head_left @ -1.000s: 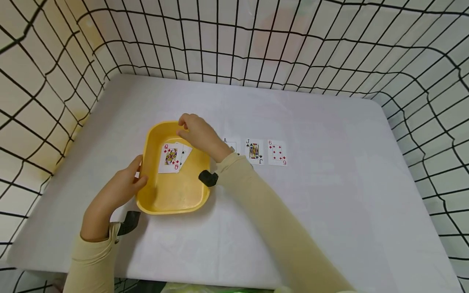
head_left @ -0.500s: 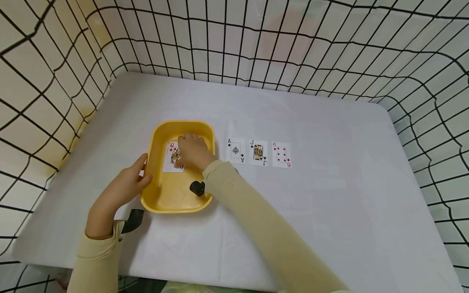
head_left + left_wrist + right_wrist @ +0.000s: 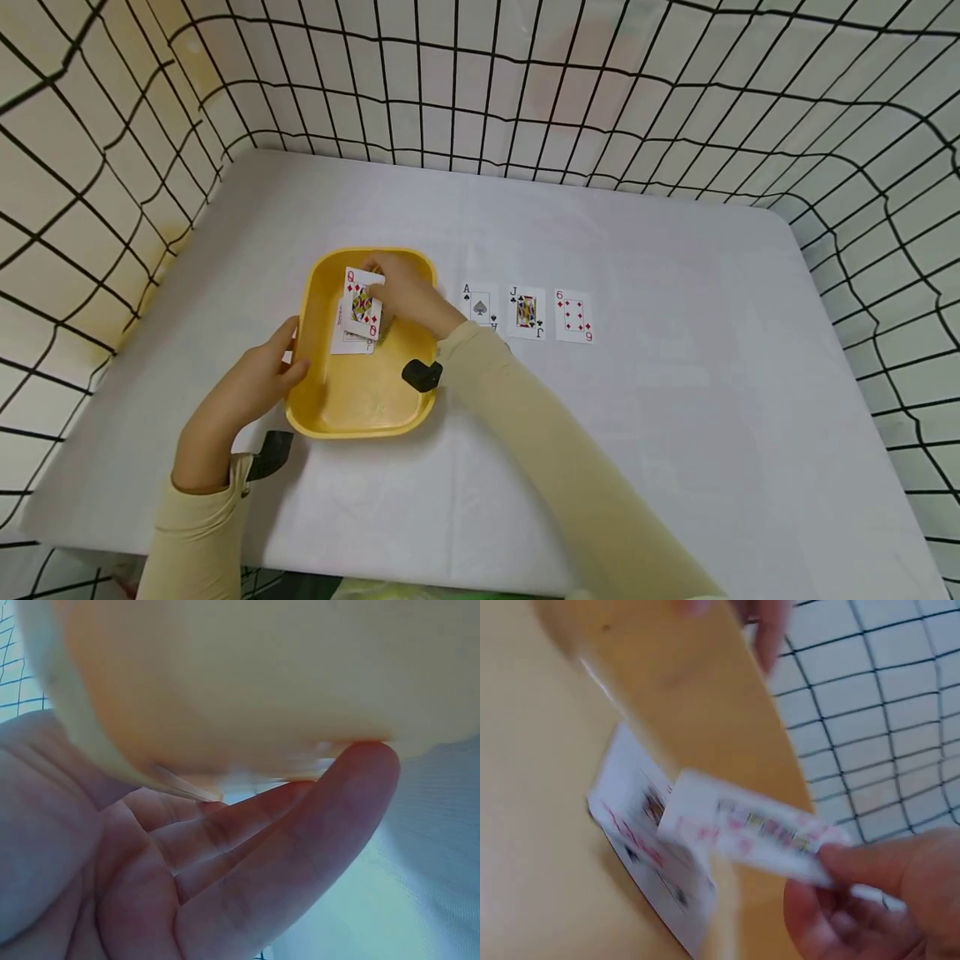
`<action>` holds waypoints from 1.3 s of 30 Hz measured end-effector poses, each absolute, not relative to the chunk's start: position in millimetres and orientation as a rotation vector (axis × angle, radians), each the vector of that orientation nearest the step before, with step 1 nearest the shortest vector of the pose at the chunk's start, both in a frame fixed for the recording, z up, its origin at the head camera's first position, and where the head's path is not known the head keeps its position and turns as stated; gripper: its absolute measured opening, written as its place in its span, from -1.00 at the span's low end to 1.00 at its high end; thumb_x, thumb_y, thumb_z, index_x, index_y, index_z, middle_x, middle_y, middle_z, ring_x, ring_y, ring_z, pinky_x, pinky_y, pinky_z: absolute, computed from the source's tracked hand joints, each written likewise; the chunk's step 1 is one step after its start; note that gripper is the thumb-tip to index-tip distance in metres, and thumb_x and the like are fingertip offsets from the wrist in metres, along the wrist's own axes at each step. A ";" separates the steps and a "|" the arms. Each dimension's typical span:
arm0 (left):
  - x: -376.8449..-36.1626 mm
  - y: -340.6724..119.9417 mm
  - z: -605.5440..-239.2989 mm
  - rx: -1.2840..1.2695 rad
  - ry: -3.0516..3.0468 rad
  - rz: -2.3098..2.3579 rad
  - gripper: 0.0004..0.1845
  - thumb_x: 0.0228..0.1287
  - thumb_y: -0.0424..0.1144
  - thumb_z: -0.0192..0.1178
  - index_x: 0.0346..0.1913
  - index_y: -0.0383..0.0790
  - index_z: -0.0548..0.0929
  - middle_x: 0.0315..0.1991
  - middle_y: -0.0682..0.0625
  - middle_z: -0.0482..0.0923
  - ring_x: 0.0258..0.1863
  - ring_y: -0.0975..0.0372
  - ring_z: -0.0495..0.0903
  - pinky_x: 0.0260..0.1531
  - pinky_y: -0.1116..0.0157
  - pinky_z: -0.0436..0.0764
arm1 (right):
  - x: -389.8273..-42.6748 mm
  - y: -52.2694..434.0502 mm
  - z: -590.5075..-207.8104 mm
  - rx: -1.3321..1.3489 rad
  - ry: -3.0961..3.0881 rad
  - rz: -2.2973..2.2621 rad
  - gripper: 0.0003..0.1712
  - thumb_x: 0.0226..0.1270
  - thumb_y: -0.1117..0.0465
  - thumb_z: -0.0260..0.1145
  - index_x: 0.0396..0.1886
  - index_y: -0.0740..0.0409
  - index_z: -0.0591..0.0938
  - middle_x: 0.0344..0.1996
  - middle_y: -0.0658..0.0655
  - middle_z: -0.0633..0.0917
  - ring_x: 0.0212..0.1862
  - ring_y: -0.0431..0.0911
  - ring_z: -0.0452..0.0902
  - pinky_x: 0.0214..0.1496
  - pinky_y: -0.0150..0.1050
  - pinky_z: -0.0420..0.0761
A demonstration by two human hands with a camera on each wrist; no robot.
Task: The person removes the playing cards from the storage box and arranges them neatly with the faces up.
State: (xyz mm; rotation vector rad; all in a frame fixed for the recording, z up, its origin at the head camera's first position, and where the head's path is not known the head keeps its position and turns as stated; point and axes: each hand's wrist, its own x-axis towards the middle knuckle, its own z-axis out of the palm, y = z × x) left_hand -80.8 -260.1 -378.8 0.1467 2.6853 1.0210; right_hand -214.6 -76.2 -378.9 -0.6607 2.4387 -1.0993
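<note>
My right hand (image 3: 407, 290) pinches a queen of diamonds playing card (image 3: 360, 307) at its edge, inside the yellow plastic tray (image 3: 358, 413). In the right wrist view the held card is blurred, caught between thumb (image 3: 877, 862) and fingers. Under it, other playing cards (image 3: 345, 342) lie overlapping on the tray floor, mostly covered by the queen. At the tray's left side, my left hand (image 3: 251, 381) grips the wall, the thumb near the rim. Fingers (image 3: 300, 847) reach along the outside and underside in the left wrist view.
Right of the tray, three cards lie face up in a row on the white table (image 3: 675, 400): an ace of spades (image 3: 478, 305), a jack of clubs (image 3: 527, 312) and a six of diamonds (image 3: 574, 316). Black wire mesh (image 3: 450, 92) fences the table's back and sides.
My right hand went from over the tray's far rim down to the cards, then took hold of the queen of diamonds and raised it. The left hand keeps its grip on the tray.
</note>
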 end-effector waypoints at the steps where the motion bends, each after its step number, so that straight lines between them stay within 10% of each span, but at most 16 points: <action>1: -80.5 -260.2 -378.5 0.143 2.681 1.022 -0.49 0.29 -0.32 -0.02 0.23 -0.36 0.07 -0.10 -0.30 0.40 -0.20 -0.11 0.53 -0.25 0.02 0.53 | -216.1 -70.4 -374.3 -0.652 2.397 -1.171 -0.69 0.28 0.28 0.14 0.03 0.15 0.44 -0.09 0.14 0.49 -0.30 -0.04 0.48 -0.30 -0.34 0.51; 19: -81.5 -259.7 -375.8 0.125 2.647 1.019 -0.43 0.32 -0.27 -0.05 0.29 -0.34 0.00 -0.03 -0.29 0.38 -0.16 -0.09 0.50 -0.21 0.02 0.52 | -202.8 91.5 -400.9 -0.476 2.230 -1.490 -0.61 0.21 0.35 0.21 0.06 0.25 0.48 -0.30 0.20 0.59 -0.49 -0.05 0.52 -0.34 -0.15 0.57; 28: -81.3 -258.8 -374.9 0.103 2.641 1.011 -0.39 0.32 -0.27 -0.07 0.32 -0.38 -0.05 -0.01 -0.31 0.37 -0.15 -0.10 0.49 -0.19 0.02 0.51 | -175.0 86.0 -428.6 -0.643 2.452 -1.101 -0.77 0.12 0.30 0.30 -0.19 0.18 0.57 -0.55 0.05 0.51 -0.53 -0.13 0.41 -0.41 -0.30 0.41; 39: -79.8 -259.4 -376.8 0.115 2.660 1.016 -0.48 0.31 -0.29 -0.07 0.25 -0.35 0.05 -0.05 -0.31 0.40 -0.18 -0.09 0.50 -0.24 0.04 0.53 | -157.7 68.3 -425.8 -0.609 2.771 -0.722 -0.74 0.11 0.28 0.31 -0.20 0.24 0.50 -0.31 0.14 0.39 -0.29 -0.05 0.33 -0.19 -0.22 0.41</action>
